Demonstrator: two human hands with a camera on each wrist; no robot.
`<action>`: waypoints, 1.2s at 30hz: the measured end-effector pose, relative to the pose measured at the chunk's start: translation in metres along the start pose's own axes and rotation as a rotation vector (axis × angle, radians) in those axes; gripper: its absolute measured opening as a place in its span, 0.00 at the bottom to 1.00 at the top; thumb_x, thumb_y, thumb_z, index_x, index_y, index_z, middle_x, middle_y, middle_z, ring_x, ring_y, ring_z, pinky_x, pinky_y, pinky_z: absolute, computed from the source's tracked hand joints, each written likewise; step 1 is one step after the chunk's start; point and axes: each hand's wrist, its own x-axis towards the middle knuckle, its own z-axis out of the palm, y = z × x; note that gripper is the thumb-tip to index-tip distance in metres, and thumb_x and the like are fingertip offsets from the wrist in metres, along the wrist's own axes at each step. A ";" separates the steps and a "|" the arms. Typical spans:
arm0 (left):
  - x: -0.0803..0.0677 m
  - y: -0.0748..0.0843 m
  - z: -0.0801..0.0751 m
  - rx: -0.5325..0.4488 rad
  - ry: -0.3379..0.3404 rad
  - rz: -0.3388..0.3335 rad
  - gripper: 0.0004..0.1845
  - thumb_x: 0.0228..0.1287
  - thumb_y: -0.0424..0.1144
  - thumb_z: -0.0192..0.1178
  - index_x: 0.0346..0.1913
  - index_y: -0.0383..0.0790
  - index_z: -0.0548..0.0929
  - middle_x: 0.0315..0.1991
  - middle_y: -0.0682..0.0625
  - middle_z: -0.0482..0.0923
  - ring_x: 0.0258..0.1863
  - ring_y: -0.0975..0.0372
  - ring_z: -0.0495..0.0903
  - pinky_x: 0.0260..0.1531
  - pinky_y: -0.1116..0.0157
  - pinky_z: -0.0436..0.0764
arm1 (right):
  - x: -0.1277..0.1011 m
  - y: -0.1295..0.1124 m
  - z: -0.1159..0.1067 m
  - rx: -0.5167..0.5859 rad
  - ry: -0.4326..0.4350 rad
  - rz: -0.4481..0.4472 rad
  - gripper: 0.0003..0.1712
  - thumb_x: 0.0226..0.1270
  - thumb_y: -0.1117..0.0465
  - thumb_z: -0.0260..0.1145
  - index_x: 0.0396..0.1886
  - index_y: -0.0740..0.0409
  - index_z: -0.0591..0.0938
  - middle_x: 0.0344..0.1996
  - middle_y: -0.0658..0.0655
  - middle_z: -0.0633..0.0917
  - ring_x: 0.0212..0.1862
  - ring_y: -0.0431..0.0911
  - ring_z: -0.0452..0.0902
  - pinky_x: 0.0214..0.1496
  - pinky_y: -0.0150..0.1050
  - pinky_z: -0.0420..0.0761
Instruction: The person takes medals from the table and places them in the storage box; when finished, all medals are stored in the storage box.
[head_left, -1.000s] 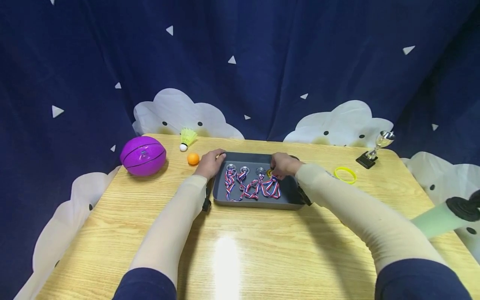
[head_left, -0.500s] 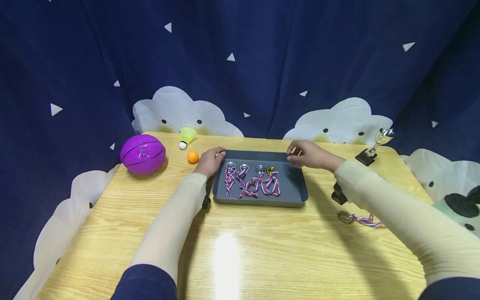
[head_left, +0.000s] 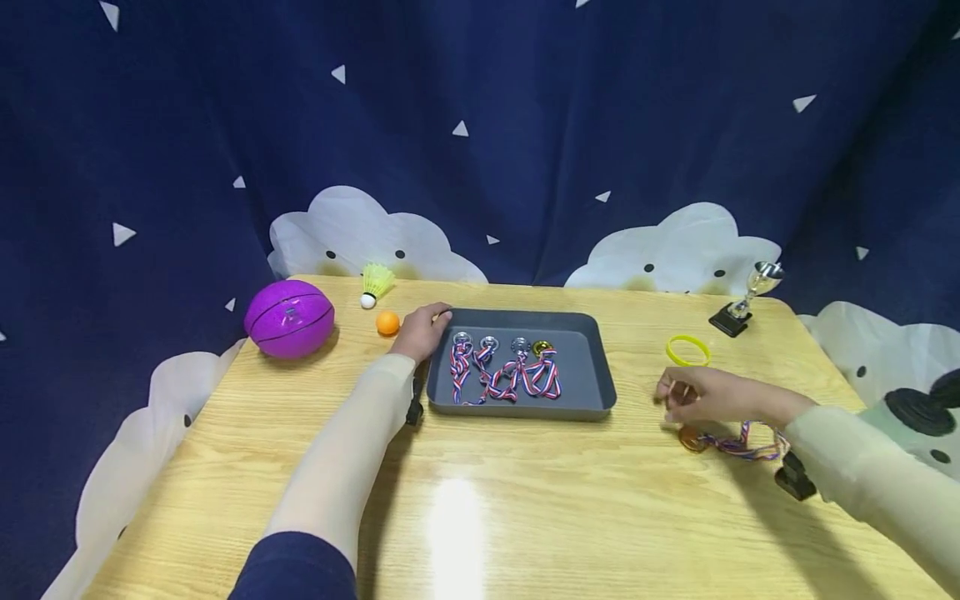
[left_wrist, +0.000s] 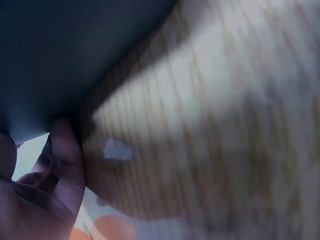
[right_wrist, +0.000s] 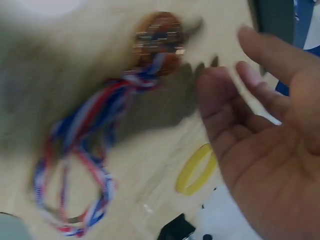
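Note:
My left hand (head_left: pixel 420 332) grips the grey tray (head_left: pixel 480 410) by its far left corner. In the left wrist view, its fingers (left_wrist: pixel 67 155) bend against the outside of the tray wall. Inside the tray lie several medals with red, white and blue ribbons: silver ones and, at the right of the row, a gold medal (head_left: pixel 542 347). My right hand (head_left: pixel 705 395) hovers over the table right of the tray, fingers loosely bent and holding nothing. Just below it lies a bronze medal (head_left: pixel 692 438), its ribbon (right_wrist: pixel 95 125) spread in loops; the right wrist view shows a gap between fingers and medal.
A yellow wristband (head_left: pixel 687 351) and a small trophy cup (head_left: pixel 738 308) stand at the right. At the left are a purple ball (head_left: pixel 289 320), a shuttlecock (head_left: pixel 377 283) and an orange ball (head_left: pixel 387 323). A pale green bottle-like object (head_left: pixel 892 425) lies at the right edge.
My right hand has let go of the gold medal, left it in the tray, and moved right and nearer to above the bronze medal. The left hand has stayed on the tray.

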 end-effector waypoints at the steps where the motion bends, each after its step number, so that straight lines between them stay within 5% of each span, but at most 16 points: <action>1: 0.000 0.000 0.001 0.006 -0.003 0.002 0.24 0.86 0.46 0.46 0.75 0.43 0.74 0.74 0.41 0.74 0.77 0.46 0.71 0.80 0.48 0.68 | -0.006 0.004 0.004 0.007 -0.024 0.015 0.16 0.71 0.62 0.71 0.49 0.66 0.76 0.34 0.52 0.78 0.35 0.35 0.72 0.34 0.32 0.75; 10: 0.000 0.004 0.003 0.001 0.021 0.008 0.23 0.85 0.45 0.48 0.74 0.42 0.76 0.73 0.42 0.76 0.76 0.47 0.71 0.80 0.49 0.68 | -0.029 0.018 0.015 -0.008 -0.053 0.031 0.22 0.67 0.62 0.75 0.48 0.64 0.70 0.30 0.50 0.70 0.31 0.35 0.64 0.30 0.35 0.65; 25: 0.001 0.002 0.004 0.001 0.015 -0.007 0.23 0.85 0.45 0.47 0.74 0.43 0.75 0.74 0.43 0.75 0.77 0.48 0.71 0.80 0.49 0.68 | -0.033 0.021 0.019 -0.122 0.003 0.046 0.17 0.65 0.60 0.77 0.40 0.60 0.75 0.30 0.49 0.76 0.31 0.32 0.66 0.30 0.32 0.67; 32: 0.001 0.001 0.005 0.009 0.021 0.001 0.22 0.85 0.45 0.48 0.73 0.43 0.76 0.73 0.42 0.76 0.76 0.47 0.72 0.79 0.49 0.69 | -0.027 0.023 0.018 -0.128 0.068 -0.051 0.10 0.70 0.62 0.72 0.37 0.60 0.79 0.28 0.45 0.78 0.28 0.30 0.67 0.27 0.31 0.70; 36: 0.001 0.000 0.004 0.005 0.024 0.003 0.22 0.85 0.45 0.48 0.73 0.43 0.76 0.73 0.42 0.76 0.76 0.47 0.72 0.79 0.49 0.69 | -0.023 0.024 0.011 -0.025 0.074 -0.088 0.04 0.74 0.67 0.66 0.42 0.65 0.80 0.27 0.47 0.80 0.26 0.30 0.68 0.23 0.32 0.72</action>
